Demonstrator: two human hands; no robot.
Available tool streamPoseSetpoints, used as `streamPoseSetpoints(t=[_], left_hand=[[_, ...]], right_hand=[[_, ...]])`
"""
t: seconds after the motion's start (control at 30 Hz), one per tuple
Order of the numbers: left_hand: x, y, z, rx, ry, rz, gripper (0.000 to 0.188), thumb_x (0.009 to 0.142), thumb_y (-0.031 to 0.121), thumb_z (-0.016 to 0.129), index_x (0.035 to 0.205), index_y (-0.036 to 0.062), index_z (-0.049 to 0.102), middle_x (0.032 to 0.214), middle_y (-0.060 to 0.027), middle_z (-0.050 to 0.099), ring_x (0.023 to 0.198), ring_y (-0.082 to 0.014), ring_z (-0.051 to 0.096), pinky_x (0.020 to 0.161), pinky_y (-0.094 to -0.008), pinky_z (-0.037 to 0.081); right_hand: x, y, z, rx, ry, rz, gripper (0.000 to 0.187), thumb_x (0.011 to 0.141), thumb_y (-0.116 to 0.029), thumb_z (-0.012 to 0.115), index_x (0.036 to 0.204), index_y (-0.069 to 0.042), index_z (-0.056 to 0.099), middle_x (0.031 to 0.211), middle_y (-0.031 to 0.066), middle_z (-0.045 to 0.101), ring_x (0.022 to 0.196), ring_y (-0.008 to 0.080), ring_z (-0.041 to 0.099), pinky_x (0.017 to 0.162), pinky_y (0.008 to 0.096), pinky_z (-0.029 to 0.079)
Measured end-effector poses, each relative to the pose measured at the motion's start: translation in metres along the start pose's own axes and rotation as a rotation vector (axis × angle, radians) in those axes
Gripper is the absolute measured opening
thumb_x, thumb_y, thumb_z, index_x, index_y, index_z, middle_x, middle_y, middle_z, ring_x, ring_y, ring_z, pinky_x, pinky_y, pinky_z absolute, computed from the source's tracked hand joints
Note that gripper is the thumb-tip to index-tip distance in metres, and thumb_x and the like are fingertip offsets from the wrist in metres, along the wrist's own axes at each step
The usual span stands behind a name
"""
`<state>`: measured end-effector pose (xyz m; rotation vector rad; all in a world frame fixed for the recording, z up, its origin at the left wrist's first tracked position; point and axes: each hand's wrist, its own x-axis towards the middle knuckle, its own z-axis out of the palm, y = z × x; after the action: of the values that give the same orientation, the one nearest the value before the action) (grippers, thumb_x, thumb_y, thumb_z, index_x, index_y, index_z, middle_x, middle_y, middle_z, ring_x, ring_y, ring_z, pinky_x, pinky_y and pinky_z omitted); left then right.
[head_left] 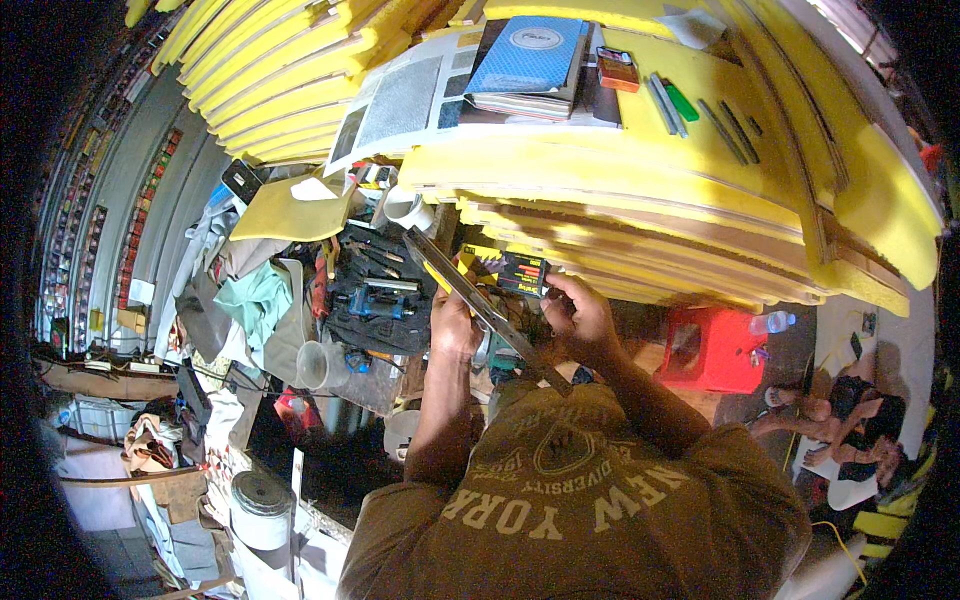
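Observation:
My left hand [455, 326] is closed around a long, narrow, dark flat bar [512, 338]. The bar slants from the bench side down toward my chest. Just beyond it is a small yellow and black box [518, 272]. My right hand [582, 318] has curled fingers, with the fingertips at the right edge of this box. The bar covers part of the box, and a yellow strip shows beside my left hand. Under my hands, the bar and my forearms hide part of the bench.
Stacked yellow boards [620, 175] lie ahead, carrying a blue book [530, 52], a small red box [617, 70] and several pencil-like sticks. A blue tool [378, 302] and cloths lie left. At right are a red plastic stool [712, 350], a bottle [772, 323] and a seated person [862, 425].

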<state>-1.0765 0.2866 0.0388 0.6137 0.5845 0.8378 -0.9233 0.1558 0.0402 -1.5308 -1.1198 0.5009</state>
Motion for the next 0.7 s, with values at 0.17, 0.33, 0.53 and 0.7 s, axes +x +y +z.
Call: streamPoseSetpoints(t=[0.17, 0.33, 0.53, 0.7], left_hand=[[-0.007, -0.005, 0.001, -0.03, 0.071, -0.04, 0.035, 0.086, 0.007, 0.056, 0.119, 0.0063, 0.048, 0.082, -0.0021, 0.059, 0.06, -0.0129, 0.057, 0.054, -0.0262, 0.051], [-0.012, -0.014, -0.004, -0.045, -0.002, -0.034, 0.033, 0.086, 0.008, 0.055, 0.118, 0.0067, 0.049, 0.08, -0.0017, 0.059, 0.06, -0.0128, 0.057, 0.054, -0.0256, 0.051], [0.003, -0.041, -0.03, -0.285, 0.009, -0.143, 0.032, 0.093, 0.028, 0.038, 0.11, 0.0055, 0.053, 0.098, -0.0109, 0.059, 0.086, -0.0246, 0.058, 0.074, -0.0373, 0.05], [0.003, -0.04, -0.02, -0.358, -0.061, -0.131, 0.03, 0.093, 0.022, 0.043, 0.116, 0.0058, 0.052, 0.106, -0.0054, 0.059, 0.094, -0.0196, 0.057, 0.082, -0.0325, 0.048]], right_hand=[[0.0, -0.001, -0.004, 0.023, -0.073, 0.01, 0.028, 0.082, -0.023, 0.061, 0.1, -0.002, 0.059, 0.089, 0.0153, 0.062, 0.077, 0.0252, 0.062, 0.07, 0.0326, 0.048], [-0.004, 0.007, -0.007, 0.169, -0.135, 0.127, 0.024, 0.081, -0.021, 0.063, 0.097, -0.003, 0.061, 0.084, 0.0114, 0.063, 0.071, 0.0176, 0.061, 0.063, 0.0294, 0.047], [-0.013, -0.012, -0.019, -0.063, 0.117, 0.04, 0.013, 0.077, -0.007, 0.064, 0.088, 0.0, 0.062, 0.069, 0.0047, 0.059, 0.06, 0.0101, 0.054, 0.055, 0.0257, 0.043], [-0.015, -0.046, -0.051, -0.31, 0.16, -0.286, 0.018, 0.068, -0.004, 0.066, 0.085, 0.001, 0.062, 0.068, 0.0128, 0.058, 0.061, 0.0233, 0.058, 0.058, 0.0298, 0.047]])
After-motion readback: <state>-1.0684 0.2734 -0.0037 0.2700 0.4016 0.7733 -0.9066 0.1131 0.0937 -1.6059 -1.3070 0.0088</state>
